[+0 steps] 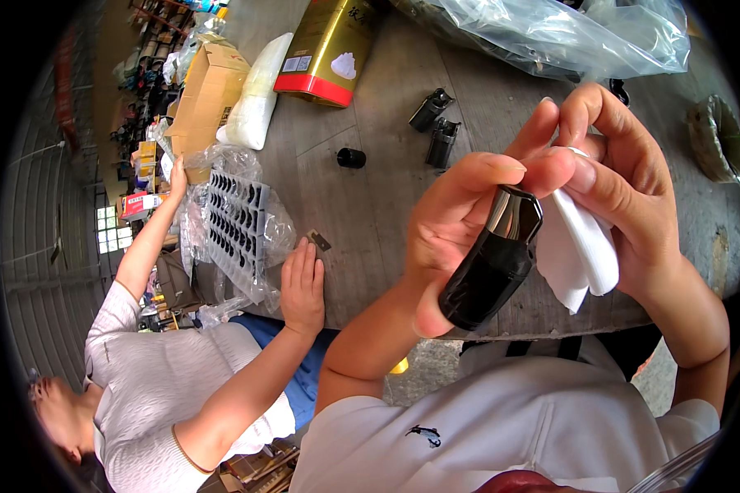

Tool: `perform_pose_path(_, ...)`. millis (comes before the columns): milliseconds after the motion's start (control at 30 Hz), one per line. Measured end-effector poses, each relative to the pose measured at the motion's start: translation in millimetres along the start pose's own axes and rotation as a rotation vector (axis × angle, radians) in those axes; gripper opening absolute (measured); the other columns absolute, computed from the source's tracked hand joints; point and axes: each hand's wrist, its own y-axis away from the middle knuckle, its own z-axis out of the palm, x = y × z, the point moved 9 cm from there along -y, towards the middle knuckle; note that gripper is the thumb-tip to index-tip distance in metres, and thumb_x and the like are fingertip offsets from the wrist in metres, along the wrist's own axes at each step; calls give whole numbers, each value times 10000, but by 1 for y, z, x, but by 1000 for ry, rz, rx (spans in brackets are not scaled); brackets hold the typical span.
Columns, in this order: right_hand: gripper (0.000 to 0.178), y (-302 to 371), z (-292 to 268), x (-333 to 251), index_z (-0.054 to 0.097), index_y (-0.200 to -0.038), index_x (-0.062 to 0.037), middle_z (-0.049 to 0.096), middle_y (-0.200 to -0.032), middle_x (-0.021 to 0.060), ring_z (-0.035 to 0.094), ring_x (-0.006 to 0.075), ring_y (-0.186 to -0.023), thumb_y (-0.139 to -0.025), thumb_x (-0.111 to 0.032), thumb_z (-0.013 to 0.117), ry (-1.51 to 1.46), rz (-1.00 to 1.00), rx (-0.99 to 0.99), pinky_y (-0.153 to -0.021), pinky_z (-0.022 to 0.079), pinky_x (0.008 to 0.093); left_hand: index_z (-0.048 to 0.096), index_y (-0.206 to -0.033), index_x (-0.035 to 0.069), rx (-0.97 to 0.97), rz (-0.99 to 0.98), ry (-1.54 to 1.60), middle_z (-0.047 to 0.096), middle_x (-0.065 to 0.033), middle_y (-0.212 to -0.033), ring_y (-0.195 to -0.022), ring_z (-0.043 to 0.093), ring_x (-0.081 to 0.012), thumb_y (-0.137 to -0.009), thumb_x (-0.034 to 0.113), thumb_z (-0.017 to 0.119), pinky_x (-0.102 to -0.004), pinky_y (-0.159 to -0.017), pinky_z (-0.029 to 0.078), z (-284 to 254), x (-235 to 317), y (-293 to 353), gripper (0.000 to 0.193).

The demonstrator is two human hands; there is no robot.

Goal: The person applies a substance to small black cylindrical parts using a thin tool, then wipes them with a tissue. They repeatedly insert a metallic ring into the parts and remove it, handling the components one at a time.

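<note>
A glossy black, plastic-looking cylinder (pixel 485 275) is being gripped by my left hand (pixel 442 220); right of it, my right hand (pixel 637 193) is pinching a folded white cloth (pixel 582 251).

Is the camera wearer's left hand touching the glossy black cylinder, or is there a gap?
Touching. The head view shows it: the black cylinder lies against the left hand, skin meeting its lower end without a gap.

Just right of the black cylinder (pixel 487 283) gripped by the left hand (pixel 437 226), the right hand (pixel 635 185) pinches a white cloth (pixel 582 255), with a gold tin (pixel 325 49) beyond the cylinder to the left
</note>
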Motion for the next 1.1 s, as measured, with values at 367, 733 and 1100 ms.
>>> perform_pose_path(367, 223, 0, 0, -10, 424, -965, -55, 568, -723, 18, 546, 49, -635, -852, -170, 579, -39, 3, 59, -551, 403, 162, 354, -1323, -27, 11, -26, -96, 481, -203, -1294, -1259, 362, -271, -599, 344, 793, -392, -1049, 250, 0, 2, 2, 924)
perform_pose_path(733, 182, -5, -17, -18, 461, -923, -78, 521, -680, -18, 504, 31, -563, -877, -239, 533, 160, -26, 111, -485, 364, 164, 323, -1360, 23, 100, 70, -1135, 436, -203, -1318, -1110, 538, -294, -596, 91, 856, -363, -932, 455, -17, 59, -2, 934)
perform_pose_path(1100, 148, -12, -27, -15, 479, -930, -99, 511, -688, -33, 480, 24, -571, -882, -224, 541, 184, -34, 165, -486, 336, 167, 330, -1276, 67, 139, 13, -1086, 442, -252, -1274, -1080, 553, -323, -660, -55, 759, -407, -900, 495, -20, 57, -5, 760)
